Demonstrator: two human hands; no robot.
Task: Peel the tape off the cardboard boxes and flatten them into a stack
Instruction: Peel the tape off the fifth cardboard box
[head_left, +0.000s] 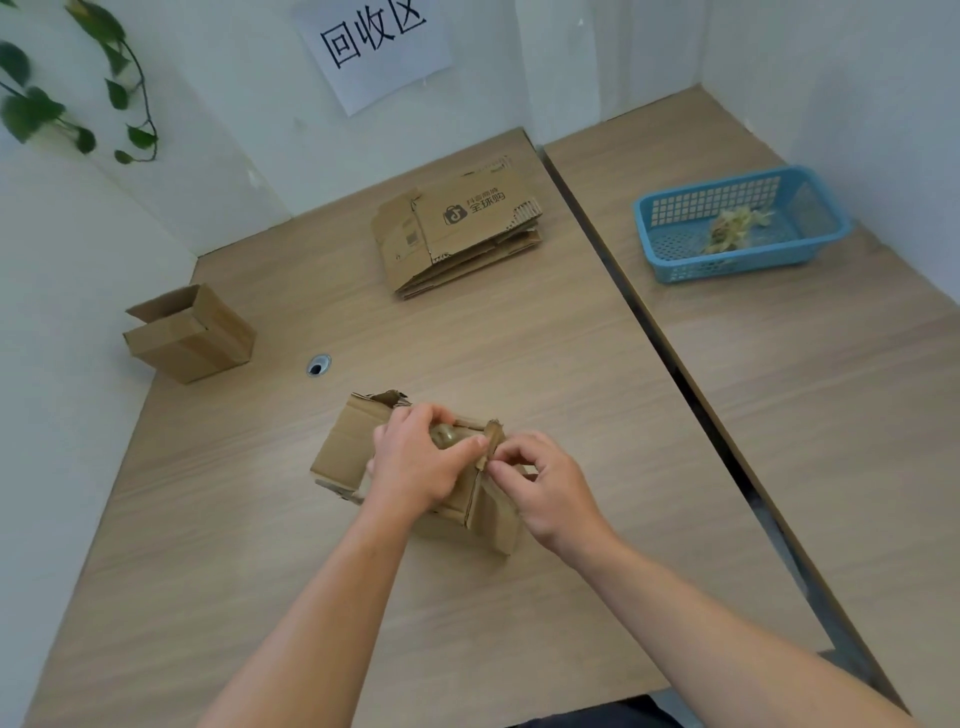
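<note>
A small cardboard box (345, 447) lies on its side in the middle of the wooden table, its flaps open. My left hand (415, 467) grips the box from above and holds a wad of crumpled tape (442, 435) under its fingers. My right hand (545, 488) pinches the edge of a raised flap (493, 441) at the box's right end, where a strip of tape seems to run. A stack of flattened boxes (457, 236) lies at the far side of the table. Another small box (189, 335), unflattened with one flap up, stands at the left edge.
A blue plastic basket (675, 254) with scraps of peeled tape (735, 228) sits on the adjoining table to the right, past a dark gap (649, 322). A cable hole (318, 365) lies left of centre. White walls close in the left and back.
</note>
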